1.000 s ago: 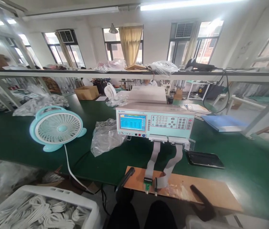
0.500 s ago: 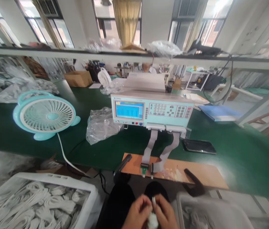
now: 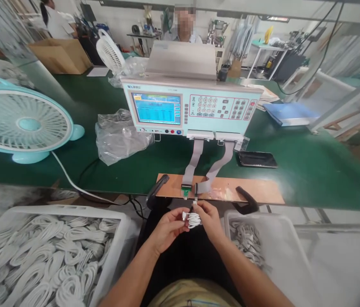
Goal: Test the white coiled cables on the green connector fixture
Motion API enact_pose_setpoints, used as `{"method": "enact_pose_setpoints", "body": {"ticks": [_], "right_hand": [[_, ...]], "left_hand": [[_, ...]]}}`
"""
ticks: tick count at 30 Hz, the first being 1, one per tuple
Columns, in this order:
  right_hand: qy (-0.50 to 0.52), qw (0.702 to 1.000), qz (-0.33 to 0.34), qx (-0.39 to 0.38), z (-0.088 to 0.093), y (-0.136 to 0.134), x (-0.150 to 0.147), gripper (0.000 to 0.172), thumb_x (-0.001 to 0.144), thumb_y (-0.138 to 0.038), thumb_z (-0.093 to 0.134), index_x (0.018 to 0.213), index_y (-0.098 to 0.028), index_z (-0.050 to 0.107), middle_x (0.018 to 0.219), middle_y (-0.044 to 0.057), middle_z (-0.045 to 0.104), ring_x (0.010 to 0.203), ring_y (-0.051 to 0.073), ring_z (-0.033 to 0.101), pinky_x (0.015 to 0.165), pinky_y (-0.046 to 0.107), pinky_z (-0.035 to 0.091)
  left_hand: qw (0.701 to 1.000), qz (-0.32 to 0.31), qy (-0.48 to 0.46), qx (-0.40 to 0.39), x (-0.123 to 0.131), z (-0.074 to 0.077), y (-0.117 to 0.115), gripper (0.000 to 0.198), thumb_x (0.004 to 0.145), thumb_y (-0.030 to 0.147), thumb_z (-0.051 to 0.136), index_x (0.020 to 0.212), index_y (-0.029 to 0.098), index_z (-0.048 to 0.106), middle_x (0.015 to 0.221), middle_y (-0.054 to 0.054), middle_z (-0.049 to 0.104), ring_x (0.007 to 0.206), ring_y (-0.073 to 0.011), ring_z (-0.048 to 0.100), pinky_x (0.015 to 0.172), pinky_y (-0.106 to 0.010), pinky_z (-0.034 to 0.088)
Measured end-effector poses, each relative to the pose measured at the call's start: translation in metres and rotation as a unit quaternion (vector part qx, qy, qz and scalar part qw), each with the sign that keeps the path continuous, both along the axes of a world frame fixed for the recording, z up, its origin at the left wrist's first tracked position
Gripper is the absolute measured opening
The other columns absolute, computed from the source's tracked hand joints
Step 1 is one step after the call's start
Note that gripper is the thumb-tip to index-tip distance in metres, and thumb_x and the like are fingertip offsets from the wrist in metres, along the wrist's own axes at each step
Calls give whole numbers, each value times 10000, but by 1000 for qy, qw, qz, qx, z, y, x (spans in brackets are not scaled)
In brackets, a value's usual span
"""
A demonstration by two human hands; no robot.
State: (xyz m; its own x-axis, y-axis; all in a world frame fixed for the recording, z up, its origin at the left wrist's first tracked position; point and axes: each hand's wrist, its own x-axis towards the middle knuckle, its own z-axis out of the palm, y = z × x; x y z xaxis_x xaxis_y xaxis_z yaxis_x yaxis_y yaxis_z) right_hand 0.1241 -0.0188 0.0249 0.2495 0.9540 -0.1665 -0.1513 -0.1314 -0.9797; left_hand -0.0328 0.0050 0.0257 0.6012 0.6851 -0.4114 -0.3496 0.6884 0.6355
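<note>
A coiled white cable (image 3: 194, 221) hangs between my two hands in front of the wooden board. My left hand (image 3: 171, 226) is closed on the cable's left end, where a small plug shows at the fingertips. The thumb and fingers of my right hand (image 3: 208, 216) pinch the cable's other plug, held up at the tip of the right test connector (image 3: 196, 190). Whether that plug is seated in it I cannot tell. Just left lies a green circuit-board connector (image 3: 185, 192) on a grey ribbon cable. Both ribbons run up to a tester (image 3: 189, 106) with a lit blue screen.
Bundled white cables fill a white bin (image 3: 122, 213) on the left; another bin (image 3: 282, 219) at right holds some more. Black clamps (image 3: 158, 191) grip the wooden board (image 3: 263, 192). A phone (image 3: 258, 159), a turquoise fan (image 3: 28, 124) and a plastic bag (image 3: 116, 138) rest on the green table.
My hands have moved up and forward from my lap to the board's edge, bringing the coiled cable to the connectors. The view has tilted downward and come closer.
</note>
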Motion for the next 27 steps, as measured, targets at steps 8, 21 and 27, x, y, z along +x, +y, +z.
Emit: {"method": "enact_pose_setpoints", "body": {"ticks": [8, 21, 27], "right_hand": [[11, 1000, -14, -9, 5, 1, 0, 208, 719, -380, 623, 697, -174, 638, 577, -32, 536, 533, 108, 447, 544, 232, 364], [195, 974, -59, -96, 15, 6, -9, 254, 597, -388, 724, 604, -163, 604, 507, -16, 553, 450, 103, 441, 451, 224, 351], [189, 977, -55, -78, 15, 8, -12, 242, 621, -382, 711, 630, -162, 612, 530, -14, 562, 479, 107, 456, 491, 227, 367]], "left_hand": [[989, 43, 127, 65, 13, -1, 2, 289, 692, 278, 663, 923, 110, 617, 642, -17, 596, 555, -104, 546, 554, -240, 482], [882, -29, 248, 399, 10, 14, 17, 280, 867, 348, 378, 769, 159, 560, 776, -21, 516, 708, -130, 491, 667, -232, 402], [886, 5, 247, 392, 13, 12, 18, 279, 852, 340, 414, 726, 149, 573, 799, -33, 527, 734, -141, 491, 682, -234, 388]]}}
